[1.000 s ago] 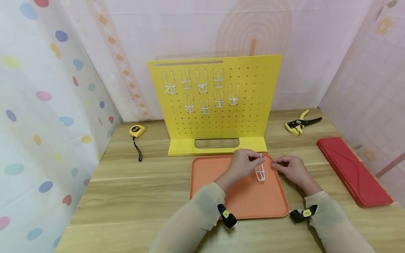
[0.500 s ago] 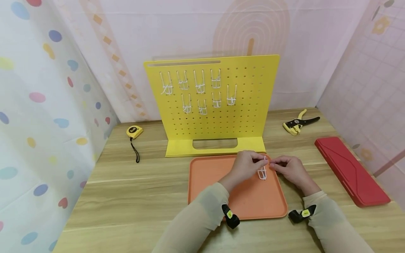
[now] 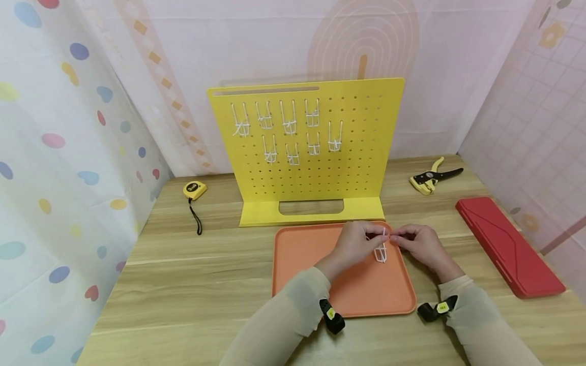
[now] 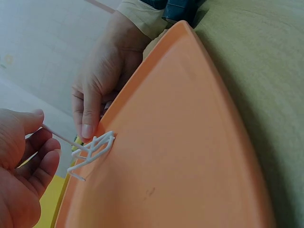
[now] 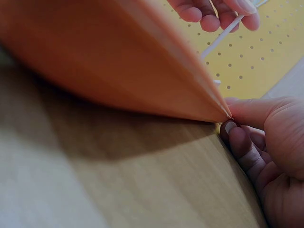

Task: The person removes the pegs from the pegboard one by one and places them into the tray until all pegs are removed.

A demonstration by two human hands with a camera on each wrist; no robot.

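My left hand [image 3: 350,245] pinches the long end of a white wire pegboard hook [image 3: 381,253] between thumb and fingers. The hook's bent, crossed end hangs down at the far right corner of the orange tray [image 3: 366,292]; in the left wrist view this wire end [image 4: 92,154] lies against the tray or just above it, I cannot tell which. At that same corner my right hand [image 3: 423,248] pinches the tray's rim, thumb on top and a finger underneath, as the right wrist view shows. Behind the tray stands a yellow pegboard [image 3: 311,180] bearing several white hooks in its upper part.
A yellow tape measure [image 3: 195,190] with a black strap lies to the left of the pegboard. Yellow-and-black wire strippers [image 3: 430,178] lie at the back right. A long red case [image 3: 508,246] rests along the table's right side. Patterned curtains enclose the table.
My left hand has moved slightly right with the hook, closer to my right hand. My right hand stays at the tray's corner. The head view has shifted a little.
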